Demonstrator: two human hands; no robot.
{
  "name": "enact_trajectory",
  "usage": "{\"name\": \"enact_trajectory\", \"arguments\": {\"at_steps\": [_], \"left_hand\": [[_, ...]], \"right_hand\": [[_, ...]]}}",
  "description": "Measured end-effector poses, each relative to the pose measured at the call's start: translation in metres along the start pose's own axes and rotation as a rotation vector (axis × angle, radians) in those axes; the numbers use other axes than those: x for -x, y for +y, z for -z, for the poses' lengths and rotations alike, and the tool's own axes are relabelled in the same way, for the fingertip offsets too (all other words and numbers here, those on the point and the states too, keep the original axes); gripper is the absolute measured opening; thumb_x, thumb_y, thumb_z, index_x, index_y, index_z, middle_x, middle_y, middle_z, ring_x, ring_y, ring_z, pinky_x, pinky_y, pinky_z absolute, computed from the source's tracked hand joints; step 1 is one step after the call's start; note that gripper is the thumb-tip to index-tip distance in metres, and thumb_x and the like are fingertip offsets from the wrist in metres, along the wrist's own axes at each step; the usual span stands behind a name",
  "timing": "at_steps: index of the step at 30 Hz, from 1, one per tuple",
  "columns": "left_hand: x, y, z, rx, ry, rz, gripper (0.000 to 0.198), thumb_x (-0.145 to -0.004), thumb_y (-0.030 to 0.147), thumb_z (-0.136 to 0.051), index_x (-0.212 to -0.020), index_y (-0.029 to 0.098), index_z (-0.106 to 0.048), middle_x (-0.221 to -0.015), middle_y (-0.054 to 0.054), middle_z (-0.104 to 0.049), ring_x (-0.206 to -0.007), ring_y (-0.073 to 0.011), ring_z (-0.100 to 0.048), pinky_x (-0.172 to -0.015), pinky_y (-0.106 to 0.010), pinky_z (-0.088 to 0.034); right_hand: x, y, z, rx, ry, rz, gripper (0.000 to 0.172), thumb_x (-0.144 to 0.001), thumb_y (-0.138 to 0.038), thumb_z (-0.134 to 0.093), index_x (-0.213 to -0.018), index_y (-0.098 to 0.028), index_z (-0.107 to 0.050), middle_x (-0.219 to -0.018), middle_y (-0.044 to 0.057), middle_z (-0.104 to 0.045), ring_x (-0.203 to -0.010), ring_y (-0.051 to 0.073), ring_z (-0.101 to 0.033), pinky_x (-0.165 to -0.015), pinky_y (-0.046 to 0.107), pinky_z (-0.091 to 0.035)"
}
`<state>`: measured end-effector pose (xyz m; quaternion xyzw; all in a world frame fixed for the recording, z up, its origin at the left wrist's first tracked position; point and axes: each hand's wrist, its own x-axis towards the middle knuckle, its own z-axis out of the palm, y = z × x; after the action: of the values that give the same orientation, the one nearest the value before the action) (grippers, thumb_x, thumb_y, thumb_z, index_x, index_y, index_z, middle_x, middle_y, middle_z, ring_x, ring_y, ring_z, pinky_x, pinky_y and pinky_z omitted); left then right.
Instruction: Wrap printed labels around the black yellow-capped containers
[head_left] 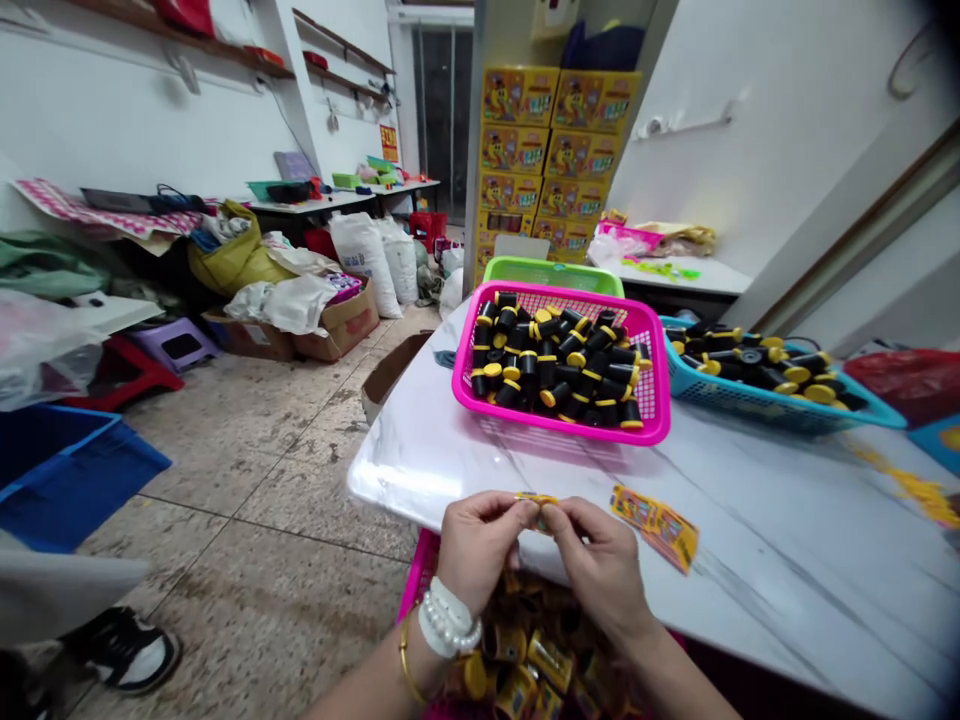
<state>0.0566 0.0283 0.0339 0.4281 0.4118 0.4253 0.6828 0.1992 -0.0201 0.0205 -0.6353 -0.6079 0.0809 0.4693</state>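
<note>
Between the left hand [476, 545] and the bright pink plastic mesh basket [555, 424], a strip of white, grey-veined bench [787, 560] gives room to pass sideways, widening rightward. The basket's raised rim bars the way forward; the turquoise plastic basket [750, 409] blocks the far right. Flat yellow printed slips [656, 527] lie low beside the right hand [604, 560], easily crossed above.

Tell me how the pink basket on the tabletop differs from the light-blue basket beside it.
The pink basket stands to the left, the light-blue basket to the right. The pink basket shows more black-and-yellow pieces than the light-blue basket. Both hold such pieces.
</note>
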Motion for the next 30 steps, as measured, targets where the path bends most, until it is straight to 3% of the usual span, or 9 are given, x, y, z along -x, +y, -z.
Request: {"name": "enact_trajectory", "arguments": {"at_steps": [3, 5, 7, 10, 13, 17, 22, 27, 30], "left_hand": [[-0.011, 0.007, 0.005, 0.12, -0.008, 0.085, 0.04, -0.069, 0.05, -0.085, -0.074, 0.014, -0.069, -0.041, 0.004, -0.053, -0.03, -0.0047, -0.036, -0.034, -0.017, -0.018], [-0.022, 0.014, 0.007, 0.18, -0.02, 0.12, 0.04, -0.069, 0.048, -0.086, -0.078, 0.014, -0.067, -0.039, 0.006, -0.051, -0.028, -0.0046, -0.035, -0.033, -0.016, -0.013], [-0.035, 0.019, 0.006, 0.22, -0.041, 0.142, 0.039, -0.068, 0.042, -0.088, -0.083, 0.012, -0.068, -0.046, 0.003, -0.059, -0.029, -0.0038, -0.038, -0.033, -0.016, -0.012], [-0.05, 0.023, 0.002, 0.267, -0.065, 0.154, 0.038, -0.067, 0.036, -0.089, -0.087, 0.01, -0.07, -0.061, -0.001, -0.067, -0.033, -0.0022, -0.042, -0.033, -0.016, -0.012], [-0.058, 0.022, 0.0, 0.323, -0.088, 0.173, 0.033, -0.067, 0.03, -0.089, -0.083, 0.009, -0.07, -0.065, -0.002, -0.068, -0.036, -0.0012, -0.043, -0.032, -0.014, -0.014], [-0.058, 0.019, 0.004, 0.397, -0.083, 0.199, 0.027, -0.071, 0.024, -0.087, -0.082, 0.008, -0.069, -0.071, -0.003, -0.069, -0.038, -0.0002, -0.044, -0.032, -0.012, -0.018], [-0.056, 0.019, 0.011, 0.484, -0.064, 0.242, 0.017, -0.078, 0.018, -0.081, -0.083, 0.009, -0.068, -0.075, -0.003, -0.069, -0.039, 0.0009, -0.044, -0.031, -0.01, -0.019], [-0.058, 0.016, 0.005, 0.538, -0.098, 0.3, 0.01, -0.081, 0.012, -0.077, -0.087, 0.009, -0.069, -0.073, -0.002, -0.068, -0.038, 0.0007, -0.043, -0.03, -0.01, -0.02], [-0.057, 0.014, -0.001, 0.548, -0.115, 0.315, 0.01, -0.082, 0.011, -0.076, -0.089, 0.008, -0.069, -0.073, -0.002, -0.067, -0.037, 0.0006, -0.043, -0.029, -0.01, -0.02]], "right_hand": [[-0.04, 0.009, 0.009, 0.336, -0.038, 0.071, 0.046, -0.103, -0.043, -0.046, -0.072, -0.02, -0.071, -0.067, 0.002, -0.069, -0.062, 0.014, -0.065, -0.062, 0.023, -0.05], [-0.075, 0.015, 0.012, 0.515, -0.011, 0.04, 0.033, -0.099, -0.045, -0.055, -0.092, -0.02, -0.075, -0.09, 0.007, -0.075, -0.081, 0.019, -0.071, -0.074, 0.028, -0.051], [-0.109, 0.02, 0.008, 0.639, -0.004, -0.017, 0.037, -0.096, -0.05, -0.059, -0.108, -0.018, -0.073, -0.106, 0.015, -0.074, -0.094, 0.027, -0.072, -0.076, 0.032, -0.05], [-0.144, 0.025, -0.004, 0.779, -0.047, -0.106, 0.05, -0.09, -0.058, -0.065, -0.109, -0.012, -0.068, -0.099, 0.021, -0.073, -0.088, 0.033, -0.074, -0.074, 0.037, -0.051], [-0.16, 0.026, -0.012, 0.851, -0.087, -0.154, 0.052, -0.089, -0.054, -0.068, -0.112, -0.009, -0.063, -0.094, 0.024, -0.074, -0.087, 0.035, -0.075, -0.075, 0.04, -0.053], [-0.159, 0.021, -0.001, 0.842, -0.127, -0.163, 0.033, -0.091, -0.035, -0.065, -0.112, -0.01, -0.065, -0.092, 0.022, -0.075, -0.088, 0.035, -0.075, -0.076, 0.042, -0.054], [-0.124, 0.01, 0.032, 0.623, -0.199, -0.105, 0.029, -0.088, -0.033, -0.065, -0.114, -0.022, -0.072, -0.087, 0.006, -0.076, -0.08, 0.023, -0.073, -0.077, 0.036, -0.056], [-0.076, 0.006, 0.043, -0.281, -0.193, -0.192, 0.041, -0.086, -0.037, -0.071, -0.123, -0.021, -0.071, -0.081, 0.001, -0.072, -0.06, 0.015, -0.067, -0.061, 0.031, -0.059], [-0.06, 0.009, 0.037, -0.512, -0.117, -0.285, 0.048, -0.081, -0.036, -0.078, -0.126, -0.021, -0.07, -0.089, 0.003, -0.076, -0.062, 0.015, -0.069, -0.063, 0.034, -0.062]]}}
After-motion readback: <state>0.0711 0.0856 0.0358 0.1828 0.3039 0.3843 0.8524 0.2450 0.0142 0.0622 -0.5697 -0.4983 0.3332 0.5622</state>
